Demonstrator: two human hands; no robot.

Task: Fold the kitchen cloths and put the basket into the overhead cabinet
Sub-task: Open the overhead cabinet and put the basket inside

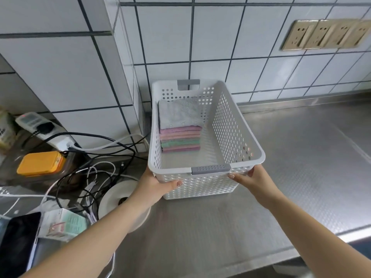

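A white perforated plastic basket [230, 125] with grey handles stands on the steel counter against the tiled wall corner. Inside it, at the back left, lies a stack of folded kitchen cloths [179, 133]: a pale grey one on top, then pink, orange and green ones. My left hand [156, 183] grips the basket's near left corner, thumb across the front wall. My right hand [253, 180] holds the near right corner under the rim, thumb on the front wall.
The steel counter [301, 157] stretches to the right. On the left lie tangled cables [96, 173], a power strip [42, 129], an orange-lidded box [41, 163], a white round object [120, 199], a small carton [64, 223] and a dark tablet [18, 235]. Wall sockets [325, 35] sit upper right.
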